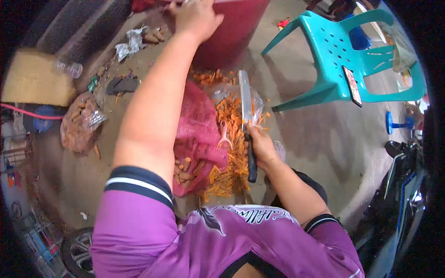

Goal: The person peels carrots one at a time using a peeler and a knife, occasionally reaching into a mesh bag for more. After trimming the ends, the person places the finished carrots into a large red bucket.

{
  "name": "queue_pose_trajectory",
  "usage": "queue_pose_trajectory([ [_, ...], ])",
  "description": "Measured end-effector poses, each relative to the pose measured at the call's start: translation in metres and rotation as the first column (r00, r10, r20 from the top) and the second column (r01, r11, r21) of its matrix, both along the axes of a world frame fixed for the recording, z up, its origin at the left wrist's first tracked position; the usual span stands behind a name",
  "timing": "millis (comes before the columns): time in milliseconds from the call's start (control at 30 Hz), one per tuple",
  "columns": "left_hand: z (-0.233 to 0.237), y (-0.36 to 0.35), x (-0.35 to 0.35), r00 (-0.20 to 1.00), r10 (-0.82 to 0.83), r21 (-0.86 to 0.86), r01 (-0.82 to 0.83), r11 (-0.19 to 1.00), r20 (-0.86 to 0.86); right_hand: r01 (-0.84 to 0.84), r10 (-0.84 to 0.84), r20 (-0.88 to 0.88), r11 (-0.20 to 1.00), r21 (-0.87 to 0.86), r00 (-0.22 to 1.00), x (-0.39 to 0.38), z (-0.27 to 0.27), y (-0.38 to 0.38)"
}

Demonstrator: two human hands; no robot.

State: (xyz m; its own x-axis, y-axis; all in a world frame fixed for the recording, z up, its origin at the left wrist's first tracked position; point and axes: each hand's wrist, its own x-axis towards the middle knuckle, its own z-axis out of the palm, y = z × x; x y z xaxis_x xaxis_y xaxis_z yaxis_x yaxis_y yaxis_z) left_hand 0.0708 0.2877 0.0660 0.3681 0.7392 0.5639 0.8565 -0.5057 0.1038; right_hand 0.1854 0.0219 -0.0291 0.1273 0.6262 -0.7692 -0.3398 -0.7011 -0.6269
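Note:
My left hand reaches far forward and rests on the rim of a big red tub; whether it holds anything is hidden. My right hand grips the black handle of a long knife, blade pointing away from me. Below the blade lies a heap of orange carrot peelings on clear plastic. A pink mesh sack with carrots spilling from its mouth lies under my left arm. A pink peeler rests on the peelings.
A teal plastic chair with a phone on its seat stands at the right. A bag of carrots, a sandal, a plastic bottle and scraps lie left on the concrete floor. A motorbike is at right.

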Motion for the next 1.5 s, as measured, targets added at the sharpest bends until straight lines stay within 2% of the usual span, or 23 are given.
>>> queue_pose_trajectory([
  [33, 0.016, 0.004, 0.004, 0.998, 0.006, -0.155, -0.014, 0.988, -0.055, 0.005, -0.005, 0.002, 1.000, -0.016, 1.000, 0.000, 0.000, 0.001],
  [100, 0.017, 0.012, 0.004, 0.999, 0.014, -0.169, -0.021, 0.985, -0.044, 0.020, -0.020, -0.016, 1.000, 0.003, 1.000, 0.002, -0.010, 0.002],
  [133, 0.002, 0.014, -0.003, 0.999, -0.050, -0.065, 0.049, 0.997, -0.003, 0.043, -0.043, -0.032, 0.999, -0.003, 0.999, 0.001, -0.007, 0.001],
  [233, -0.031, -0.040, -0.036, 0.905, -0.366, 0.036, 0.368, 0.929, 0.216, 0.051, -0.051, -0.027, 0.999, 0.008, 0.998, 0.001, -0.004, -0.003],
  [267, -0.059, -0.062, -0.057, 0.914, -0.311, -0.202, 0.366, 0.908, 0.259, 0.060, -0.060, -0.031, 0.998, 0.016, 0.998, 0.000, -0.005, -0.004],
  [300, -0.078, -0.095, -0.079, 0.911, -0.262, -0.703, 0.413, 0.580, 0.319, 0.072, -0.071, -0.033, 0.997, 0.026, 0.997, -0.003, -0.004, -0.004],
  [333, -0.093, -0.120, -0.099, 0.884, -0.436, -0.916, 0.305, 0.262, 0.170, 0.051, -0.051, -0.033, 0.999, -0.017, 0.998, -0.005, 0.004, -0.004],
  [367, -0.127, -0.151, -0.127, 0.955, -0.198, -0.946, 0.159, -0.284, 0.220, 0.041, -0.041, -0.028, 0.999, -0.005, 0.999, -0.008, -0.001, -0.006],
  [433, -0.189, -0.206, -0.173, 0.984, -0.068, -0.730, -0.170, -0.662, -0.167, 0.022, -0.021, -0.015, 0.999, 0.026, 1.000, -0.011, -0.012, -0.010],
  [467, -0.241, -0.225, -0.212, 0.964, -0.239, -0.885, -0.209, -0.416, -0.116, -0.042, 0.042, 0.002, 0.999, -0.006, 0.999, -0.013, -0.011, -0.009],
  [533, -0.278, -0.231, -0.250, 0.990, -0.130, -0.982, -0.084, -0.166, -0.063, -0.071, 0.071, 0.019, 0.997, -0.020, 0.997, -0.019, -0.012, -0.007],
  [567, -0.242, -0.216, -0.245, 0.986, 0.166, -0.985, 0.018, -0.169, -0.010, -0.088, 0.089, 0.029, 0.996, -0.035, 0.996, -0.021, -0.013, -0.008],
  [600, -0.206, -0.196, -0.240, 0.893, 0.448, -0.983, 0.117, -0.140, 0.043, -0.083, 0.084, 0.030, 0.996, -0.028, 0.996, -0.023, -0.015, -0.008],
  [667, -0.232, -0.143, -0.258, 0.654, 0.745, -0.970, 0.239, -0.044, 0.127, -0.074, 0.074, 0.029, 0.997, -0.010, 0.997, -0.027, -0.020, -0.007],
  [700, -0.267, -0.119, -0.275, 0.584, 0.795, -0.962, 0.273, 0.000, 0.166, -0.072, 0.072, 0.020, 0.997, -0.017, 0.997, -0.028, -0.021, -0.005],
  [800, -0.168, -0.131, -0.222, 0.748, 0.652, -0.990, 0.042, 0.136, 0.122, -0.045, 0.047, 0.046, 0.998, -0.046, 0.998, -0.031, -0.026, -0.001],
  [833, -0.219, -0.128, -0.241, 0.895, 0.443, -0.950, -0.184, 0.251, -0.056, -0.049, 0.051, 0.040, 0.998, -0.044, 0.998, -0.031, -0.029, 0.001],
  [900, -0.272, -0.149, -0.251, 0.918, 0.351, -0.982, -0.188, -0.026, -0.185, -0.054, 0.055, 0.031, 0.998, -0.043, 0.998, -0.030, -0.036, 0.002],
  [933, -0.288, -0.161, -0.252, 0.927, 0.306, -0.975, -0.200, -0.094, -0.219, -0.063, 0.065, 0.044, 0.996, -0.060, 0.997, -0.030, -0.039, 0.001],
  [1200, -0.341, -0.160, -0.267, 0.870, 0.384, -0.940, -0.340, 0.009, -0.311, -0.139, 0.172, 0.188, 0.974, -0.177, 0.967, -0.029, -0.071, 0.004],
  [1300, -0.349, -0.156, -0.288, 0.841, 0.419, -0.923, -0.384, 0.014, -0.343, -0.283, 0.363, 0.438, 0.929, -0.238, 0.822, -0.007, -0.135, -0.006],
  [1400, -0.359, -0.160, -0.310, 0.814, 0.448, -0.908, -0.419, 0.009, -0.371, -0.326, 0.459, 0.613, 0.888, -0.323, 0.643, 0.022, -0.231, -0.013],
  [1500, -0.366, -0.170, -0.330, 0.794, 0.462, -0.900, -0.436, -0.018, -0.394, -0.424, 0.569, 0.714, 0.810, -0.404, 0.407, 0.008, -0.248, 0.013],
])
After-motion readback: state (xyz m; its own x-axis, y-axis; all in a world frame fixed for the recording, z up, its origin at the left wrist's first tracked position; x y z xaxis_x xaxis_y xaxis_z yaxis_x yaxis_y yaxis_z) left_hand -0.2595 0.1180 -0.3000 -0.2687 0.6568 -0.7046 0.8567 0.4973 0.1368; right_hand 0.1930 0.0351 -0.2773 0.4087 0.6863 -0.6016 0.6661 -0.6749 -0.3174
